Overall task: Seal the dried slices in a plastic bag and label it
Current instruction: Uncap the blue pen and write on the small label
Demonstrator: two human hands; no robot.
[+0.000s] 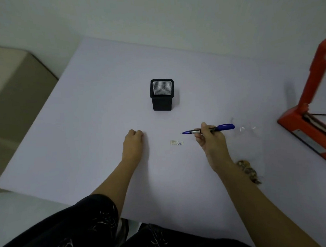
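Note:
A small white label (176, 142) with blue writing lies flat on the white table (83, 127), between my hands. My right hand (210, 138) grips a blue marker (221, 128) just right of the label, its uncapped tip pointing left, a little above the label. My left hand (134, 142) rests on the table as a loose fist, left of the label, holding nothing. A clear plastic bag (250, 149) lies right of my right forearm, with brown dried slices (248, 170) at its near end.
A black mesh pen holder (162, 94) stands upright at the table's middle, beyond my hands. A red heat sealer (312, 104) sits at the right edge with its arm raised. A beige cabinet (11, 89) stands off the table's left side.

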